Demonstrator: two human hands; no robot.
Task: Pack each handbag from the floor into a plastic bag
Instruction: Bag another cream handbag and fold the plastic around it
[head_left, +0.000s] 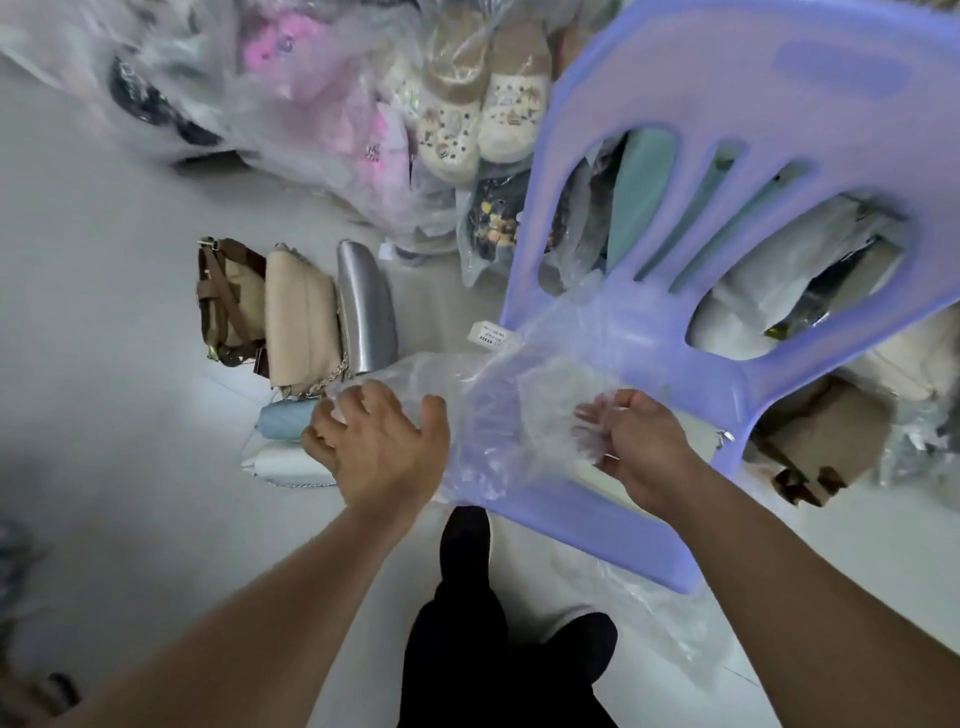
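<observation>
While a clear plastic bag (498, 415) is held spread over the seat of a purple plastic chair (675, 208), no handbag can be seen inside it, so the present round of packing is judged to be only at the bag-opening step. The film is gripped by the right hand (639, 441), whose curled fingers are wrapped in it. The left hand (374, 441) is laid on the bag's left edge with its fingers bent over it; whether the film is pinched there cannot be told. The hands are held apart, with the bag stretched between them.

Five handbags are left unpacked on the floor (104, 312), just left of the chair. A brown handbag (228, 301), a beige handbag (301, 327) with a chain strap and a silver handbag (366, 306) are stood side by side, touching. A pale blue handbag (283, 421) and a white handbag (291, 460) are laid nearer, partly hidden by the left hand.

Behind the chair, bagged shoes (478, 119) are piled up. To its right a tan bag (826, 441) lies among film, and may already be wrapped. Most of the work is therefore judged to be left.
</observation>
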